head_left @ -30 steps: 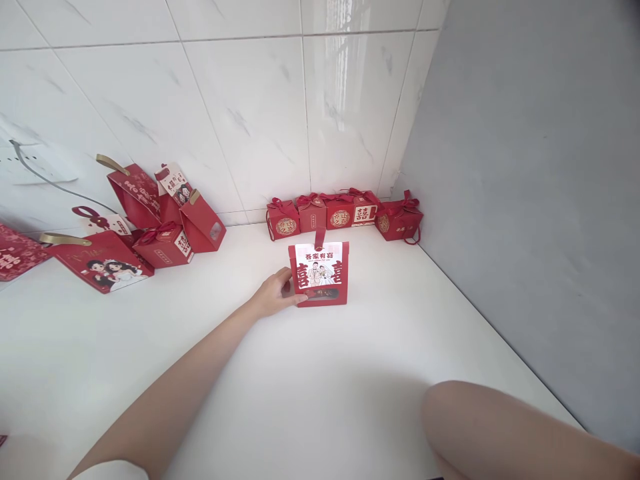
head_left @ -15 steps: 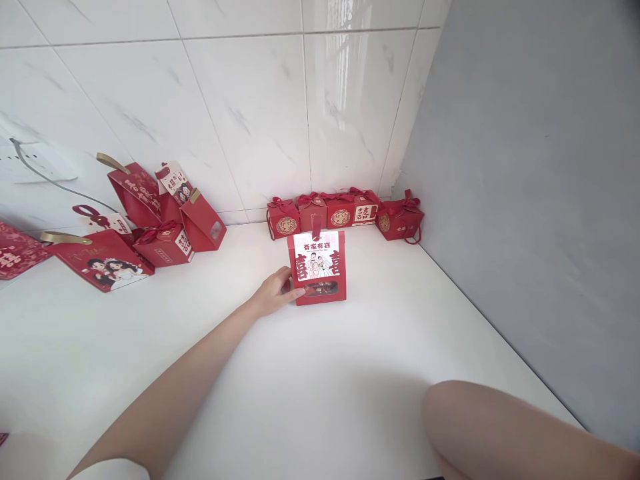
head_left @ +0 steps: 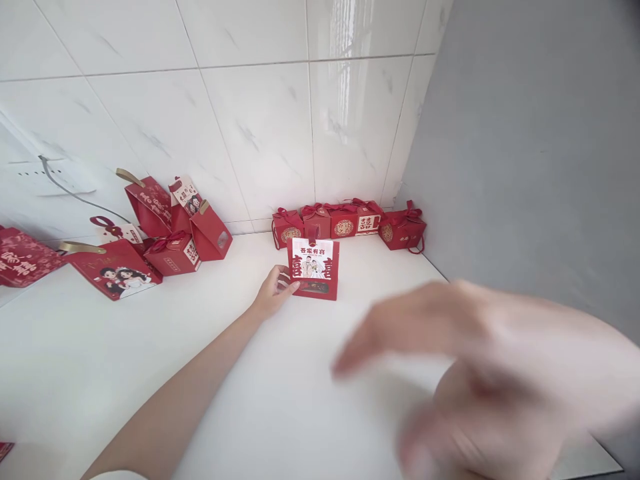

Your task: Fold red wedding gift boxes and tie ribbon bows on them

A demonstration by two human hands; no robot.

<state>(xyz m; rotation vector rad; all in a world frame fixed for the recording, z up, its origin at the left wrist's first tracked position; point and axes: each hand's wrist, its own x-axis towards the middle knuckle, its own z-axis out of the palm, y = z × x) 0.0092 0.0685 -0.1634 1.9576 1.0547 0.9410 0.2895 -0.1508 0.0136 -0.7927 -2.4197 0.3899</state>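
A red wedding favor box (head_left: 313,267) stands upright on the white tabletop, with a ribbon loop on top, a bride-and-groom picture on a white panel and a small clear window below it. My left hand (head_left: 273,288) grips its left side, thumb across the front by the window and fingers behind the edge. Close to the camera, my right hand (head_left: 465,353) is raised over the right part of the table, blurred by motion. Its index finger and thumb are spread apart and nothing shows between them.
Behind the box, a row of small ribbon-tied red boxes (head_left: 345,223) lines the tiled wall (head_left: 260,127). Several larger red boxes (head_left: 115,270) cluster at the left, near a grey cable (head_left: 85,195). A grey panel (head_left: 525,167) rises along the table's right side.
My right hand has swung into view from the lower right, where a bare rounded limb showed before. The held box has turned slightly, and the camera view has shifted a little.
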